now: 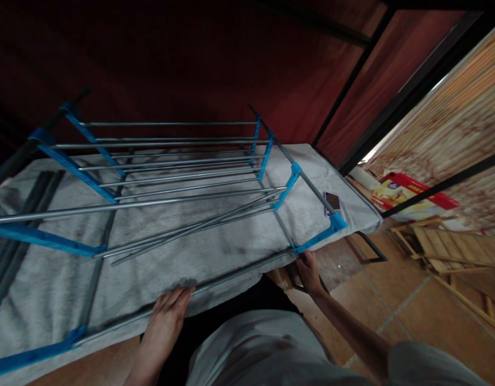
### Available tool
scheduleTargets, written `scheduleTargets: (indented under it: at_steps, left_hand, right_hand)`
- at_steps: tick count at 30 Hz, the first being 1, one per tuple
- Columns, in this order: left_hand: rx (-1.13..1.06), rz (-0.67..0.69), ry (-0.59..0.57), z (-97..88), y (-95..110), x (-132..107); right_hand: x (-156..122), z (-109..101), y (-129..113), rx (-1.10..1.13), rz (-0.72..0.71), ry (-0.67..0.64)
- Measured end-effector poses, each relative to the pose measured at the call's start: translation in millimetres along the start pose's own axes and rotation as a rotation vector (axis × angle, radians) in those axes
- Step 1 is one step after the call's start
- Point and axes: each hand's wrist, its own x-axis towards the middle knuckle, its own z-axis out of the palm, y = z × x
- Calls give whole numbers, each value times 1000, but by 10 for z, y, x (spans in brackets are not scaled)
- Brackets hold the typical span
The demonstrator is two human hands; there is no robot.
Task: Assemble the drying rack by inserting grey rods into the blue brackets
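Observation:
A partly assembled rack of grey metal tubes and blue plastic brackets (286, 188) lies across a bed with a pale, fuzzy cover (227, 236). Along the bed's near edge runs the rack's front tube (243, 272). My left hand (169, 311) lies over this tube left of its middle, fingers wrapped on it. At the tube's right end, my right hand (309, 271) grips near the corner of the blue end bracket (322, 237); its fingertips are partly hidden. Behind the front tube, a loose-looking thin tube (150, 249) slants across others, its left end free.
A phone (331, 203) lies on the bed by the rack's right side. Dark tubes (34, 195) rest at the left. Black bed-frame posts (354, 75) and a dark red curtain (170, 59) stand behind. On the right are a red-yellow box (412, 193) and wooden slatted pieces (456, 244).

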Motion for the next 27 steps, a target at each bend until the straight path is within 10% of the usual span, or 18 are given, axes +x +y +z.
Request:
scheduleTargets:
  at_steps: [27]
  left_hand:
    - [-113, 93, -36, -17, -174, -47]
  right_hand:
    - [72, 22, 17, -60, 4, 25]
